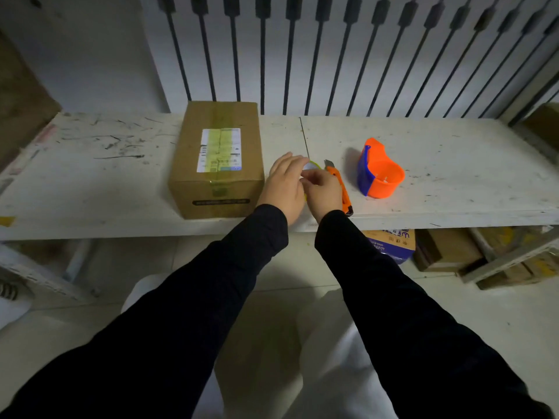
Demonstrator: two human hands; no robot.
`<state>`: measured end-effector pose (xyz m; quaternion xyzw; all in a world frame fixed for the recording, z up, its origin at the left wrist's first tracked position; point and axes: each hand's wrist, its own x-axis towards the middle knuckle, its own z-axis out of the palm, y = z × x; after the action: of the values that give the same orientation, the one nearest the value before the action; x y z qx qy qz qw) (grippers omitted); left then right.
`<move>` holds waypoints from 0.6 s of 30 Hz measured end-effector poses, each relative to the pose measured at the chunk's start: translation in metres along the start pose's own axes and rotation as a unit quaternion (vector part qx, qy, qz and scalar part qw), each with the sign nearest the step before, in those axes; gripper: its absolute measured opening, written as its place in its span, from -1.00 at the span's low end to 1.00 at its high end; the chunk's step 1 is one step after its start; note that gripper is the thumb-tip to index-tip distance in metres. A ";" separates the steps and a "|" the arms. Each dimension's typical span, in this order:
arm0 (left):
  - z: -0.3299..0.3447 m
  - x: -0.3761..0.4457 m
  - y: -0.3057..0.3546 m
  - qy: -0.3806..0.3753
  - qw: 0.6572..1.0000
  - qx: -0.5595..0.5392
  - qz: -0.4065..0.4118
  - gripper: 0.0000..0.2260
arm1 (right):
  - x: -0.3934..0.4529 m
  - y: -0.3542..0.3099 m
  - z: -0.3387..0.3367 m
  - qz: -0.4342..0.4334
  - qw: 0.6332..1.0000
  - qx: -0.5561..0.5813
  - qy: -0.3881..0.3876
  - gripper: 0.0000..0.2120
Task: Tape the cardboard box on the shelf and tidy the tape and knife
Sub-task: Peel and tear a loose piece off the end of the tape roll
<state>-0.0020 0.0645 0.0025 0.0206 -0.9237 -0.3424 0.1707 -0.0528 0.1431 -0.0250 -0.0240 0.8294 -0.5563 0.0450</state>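
Observation:
A closed cardboard box (216,158) with a white label and a strip of yellowish tape down its top stands on the white shelf (453,164). Just right of it, my left hand (284,186) and my right hand (320,192) both hold a roll of clear yellowish tape (311,166), mostly hidden between them. My right hand's fingers pinch at the roll. An orange utility knife (340,182) with its blade out lies on the shelf beside my right hand. An orange and blue tape dispenser shell (379,173) stands further right, with nothing in it.
Black vertical bars (290,55) run along the wall behind the shelf. Cardboard boxes (447,249) and a blue carton (390,243) sit on the floor under the shelf at the right. A brown board (21,95) leans at the far left.

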 end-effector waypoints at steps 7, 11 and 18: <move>0.042 0.016 -0.010 -0.059 0.996 0.029 -0.060 -0.54 | 0.017 0.026 -0.022 0.024 0.997 0.000 0.071 -0.59; 0.061 0.027 -0.017 -0.108 0.987 0.095 -0.070 -0.53 | 0.023 0.035 -0.032 0.034 0.995 0.031 0.094 -0.60; 0.076 0.042 -0.029 -0.127 0.979 0.132 -0.089 -0.62 | 0.028 0.037 -0.038 0.018 0.993 0.044 0.105 -0.78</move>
<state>-0.0685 0.0836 -0.0572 0.0812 -0.9695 -0.2306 0.0170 -0.0839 0.1900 -0.0463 0.0511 0.8044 -0.5910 -0.0316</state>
